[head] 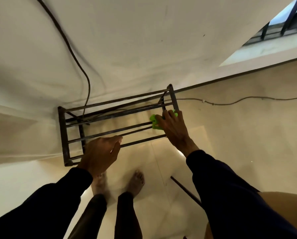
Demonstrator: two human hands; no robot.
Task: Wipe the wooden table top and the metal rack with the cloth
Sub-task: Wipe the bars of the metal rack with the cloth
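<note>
Hands first: the right hand [172, 129] presses a bright green cloth [155, 123] against the rails at the right end of the metal rack [65, 135]. Its fingers are spread and curled over the cloth, which bunches out between them and past the fingertips. The left hand [100, 155] grips the nearest rail toward the rack's left half, fingers wrapped over the bar and thumb alongside. Both arms wear dark sleeves. The rack stands on a pale tiled floor [239, 135] against a white wall [127, 49], its bars dark and dull. A dark cable [75, 56] runs down the wall behind it. Two bare feet show below the hands. At the lower right edge, a curved brown surface shows, too little of it to tell what it is.
</note>
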